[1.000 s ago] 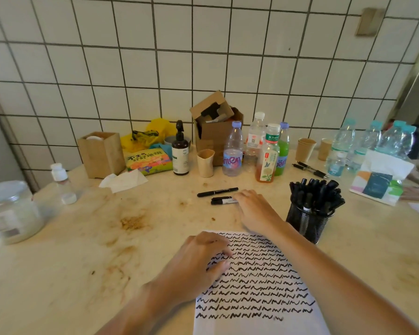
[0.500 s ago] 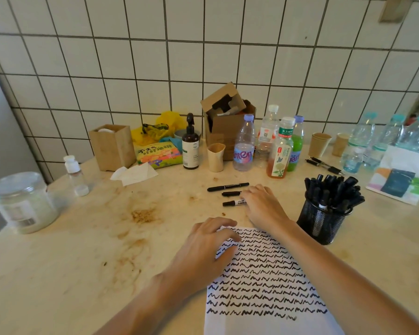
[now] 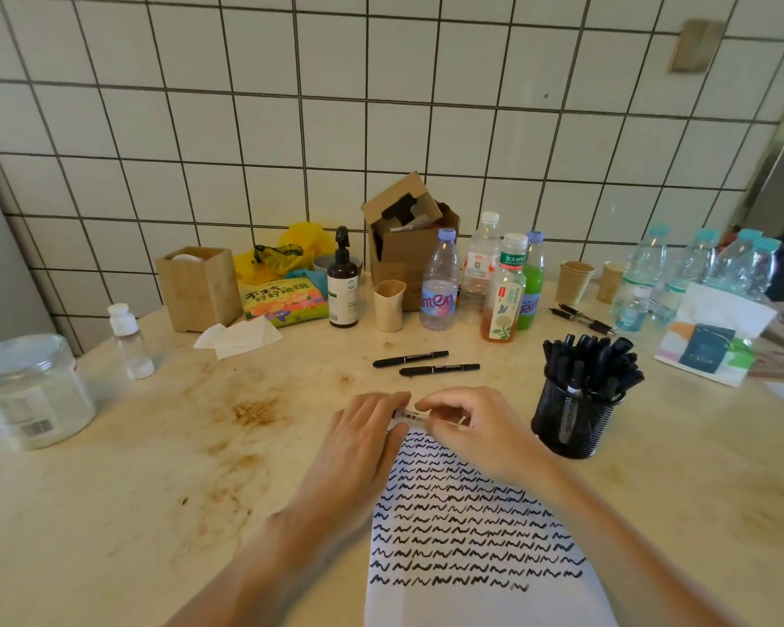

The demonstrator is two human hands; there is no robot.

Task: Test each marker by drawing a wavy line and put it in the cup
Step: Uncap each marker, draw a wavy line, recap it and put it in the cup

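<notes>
Both hands meet on one marker point(image 3: 410, 417) above the sheet's top edge: the left hand point(image 3: 363, 438) pinches one end, the right hand point(image 3: 469, 423) grips the other, apparently uncapping it. Two markers point(image 3: 426, 363) lie beyond the knuckles; the mesh cup point(image 3: 571, 423) stands right of the right hand. Next comes a wavy line on the paper point(image 3: 480, 599).

I see a wall point(image 3: 254, 129) of white square tiles with dark grout behind the table point(image 3: 109, 513). A small tan plate point(image 3: 695, 45) is fixed to the wall at upper right. The tabletop is pale, beige, with brown stains left of centre. Light is even and soft.
</notes>
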